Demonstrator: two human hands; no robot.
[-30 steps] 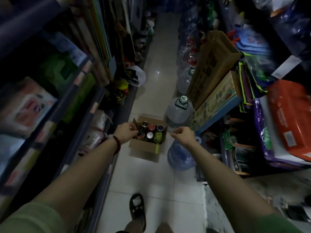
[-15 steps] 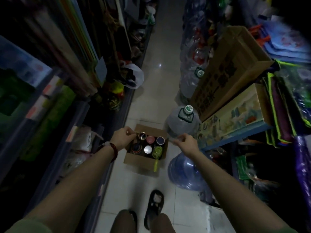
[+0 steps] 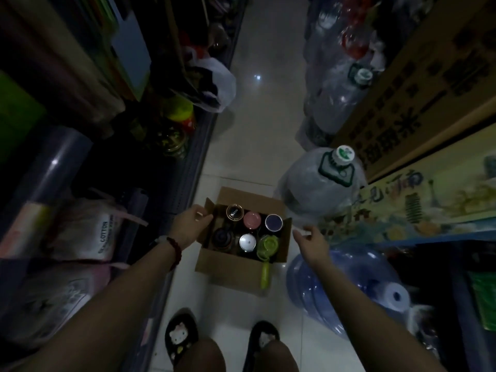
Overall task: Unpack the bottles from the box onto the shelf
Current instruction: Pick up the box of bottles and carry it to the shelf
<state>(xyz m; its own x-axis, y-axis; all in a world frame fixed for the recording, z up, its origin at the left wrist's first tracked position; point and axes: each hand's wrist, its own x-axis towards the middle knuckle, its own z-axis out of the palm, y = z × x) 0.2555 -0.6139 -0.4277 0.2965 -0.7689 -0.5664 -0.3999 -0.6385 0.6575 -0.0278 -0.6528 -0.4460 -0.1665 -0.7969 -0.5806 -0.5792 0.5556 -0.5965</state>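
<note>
An open cardboard box stands on the pale tiled floor of a dim aisle. Several bottles stand upright in it, seen from above: a gold-rimmed lid, a pink lid, a dark blue lid, a white lid and a green lid whose strap hangs over the front wall. My left hand pinches the box's left flap. My right hand hovers just beside the right flap, fingers loosely extended, holding nothing. The dark shelf runs along the left of the box.
A clear water jug stands right behind the box and a blue jug lies at its right. Big cartons lean on the right. Bagged goods and jars fill the left shelf. My slippered feet stand before the box.
The view has tipped down and come closer to the box. My left hand stays at the left flap. My right hand's fingers have loosened from a pinch beside the right flap.
</note>
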